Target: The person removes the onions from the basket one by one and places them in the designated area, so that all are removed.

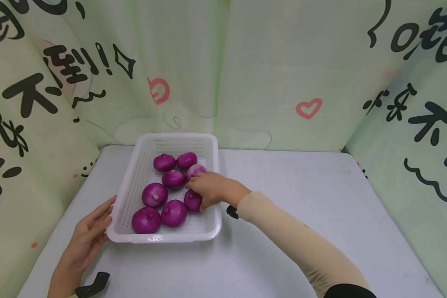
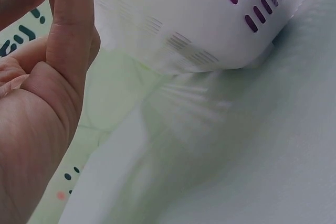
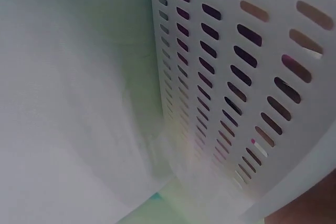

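Right grip point(image 1: 208, 188) curled over one onion point(image 1: 195, 170), left grip point(image 1: 91, 234) spread against basket point(image 1: 179, 140), eight onions.

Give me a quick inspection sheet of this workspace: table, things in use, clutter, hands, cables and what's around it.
Surface: pale grey table, bare to the right of the basket.
Things in use: white slotted basket holding eight purple onions; one onion lies under the right hand's fingertips.
Clutter: nothing seen.
Hands: left hand, fingers straight, rests against the basket's near left corner; right hand reaches into the basket, fingers curled onto the onions, grip not clear.
Cables: nothing seen; dark wrist mounts only.
Surroundings: pale green cloth with black characters and red hearts on three sides.
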A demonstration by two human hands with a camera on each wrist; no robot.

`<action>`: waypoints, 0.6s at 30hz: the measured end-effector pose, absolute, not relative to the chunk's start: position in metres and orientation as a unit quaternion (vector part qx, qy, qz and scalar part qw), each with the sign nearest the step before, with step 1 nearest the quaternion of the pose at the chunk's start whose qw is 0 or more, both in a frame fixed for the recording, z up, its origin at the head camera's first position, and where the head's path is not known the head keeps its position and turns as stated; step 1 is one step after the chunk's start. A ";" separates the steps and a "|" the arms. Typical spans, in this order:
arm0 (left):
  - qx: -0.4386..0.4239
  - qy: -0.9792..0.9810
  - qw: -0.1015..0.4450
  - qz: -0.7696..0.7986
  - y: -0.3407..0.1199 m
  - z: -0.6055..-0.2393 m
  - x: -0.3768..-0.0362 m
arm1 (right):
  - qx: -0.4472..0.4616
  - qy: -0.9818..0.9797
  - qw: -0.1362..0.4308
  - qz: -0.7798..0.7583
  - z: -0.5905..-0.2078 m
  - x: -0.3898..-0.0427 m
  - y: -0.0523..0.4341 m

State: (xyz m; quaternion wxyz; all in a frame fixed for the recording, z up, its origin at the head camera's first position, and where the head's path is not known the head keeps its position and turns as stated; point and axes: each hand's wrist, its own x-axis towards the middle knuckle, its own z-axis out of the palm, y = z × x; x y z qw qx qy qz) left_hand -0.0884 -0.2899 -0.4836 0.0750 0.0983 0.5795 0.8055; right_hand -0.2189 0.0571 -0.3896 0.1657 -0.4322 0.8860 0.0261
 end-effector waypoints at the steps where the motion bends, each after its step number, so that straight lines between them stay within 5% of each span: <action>1: 0.099 0.579 0.076 0.806 -0.290 -0.484 -0.089 | -0.430 0.887 0.165 0.030 -0.390 -0.219 0.057; 18: 0.106 0.572 0.080 0.809 -0.289 -0.485 -0.089 | -0.441 0.883 0.136 0.087 -0.396 -0.219 0.055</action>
